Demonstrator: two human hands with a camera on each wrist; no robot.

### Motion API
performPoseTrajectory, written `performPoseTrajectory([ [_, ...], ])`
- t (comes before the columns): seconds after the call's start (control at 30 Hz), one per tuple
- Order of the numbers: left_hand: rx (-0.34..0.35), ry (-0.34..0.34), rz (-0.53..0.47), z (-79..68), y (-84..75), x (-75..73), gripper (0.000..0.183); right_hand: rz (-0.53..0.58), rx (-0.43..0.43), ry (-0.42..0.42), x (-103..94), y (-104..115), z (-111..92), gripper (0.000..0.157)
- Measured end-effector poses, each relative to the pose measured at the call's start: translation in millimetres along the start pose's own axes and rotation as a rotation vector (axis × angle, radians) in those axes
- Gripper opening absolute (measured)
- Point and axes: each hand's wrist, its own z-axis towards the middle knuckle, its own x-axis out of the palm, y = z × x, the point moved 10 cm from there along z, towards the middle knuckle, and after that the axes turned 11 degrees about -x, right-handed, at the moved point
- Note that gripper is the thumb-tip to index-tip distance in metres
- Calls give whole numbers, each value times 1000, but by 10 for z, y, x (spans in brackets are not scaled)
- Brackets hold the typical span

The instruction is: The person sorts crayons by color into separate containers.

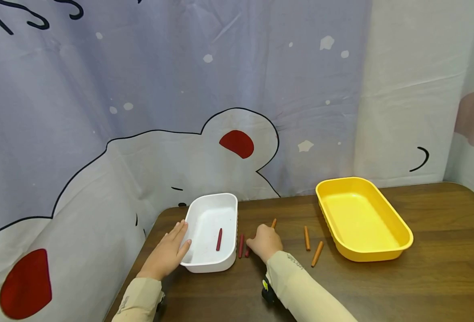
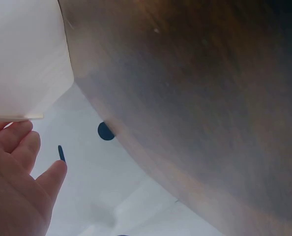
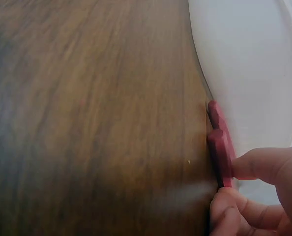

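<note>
My left hand lies with straight, spread fingers against the left side of a white tray; in the left wrist view its fingertips touch the tray's edge. A dark red crayon lies inside this tray. Just right of the tray, another dark red crayon rests on the table. Beside that one, my right hand pinches a dark red crayon between thumb and fingers, low over the tabletop. An orange-brown crayon pokes out behind the right hand, partly hidden by it.
Two more orange-brown crayons lie between the right hand and a yellow tray. The yellow tray stands at the right on the brown wooden table. A printed curtain hangs along the table's back edge.
</note>
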Motion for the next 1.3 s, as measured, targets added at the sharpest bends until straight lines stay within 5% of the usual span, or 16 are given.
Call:
performPoseTrajectory([
  [0.53,4,-8,0,-15,-11,-16,59,44,-36,-25,-31,45,-53,37],
  [1.07,11,-12,1,-4,0,-4,59,327,-92,-117,-100,-93,-118,9],
  [1.3,17,-25,3,-3,-2,-8,58,591,-55,-83,-35,-129,-110,16],
])
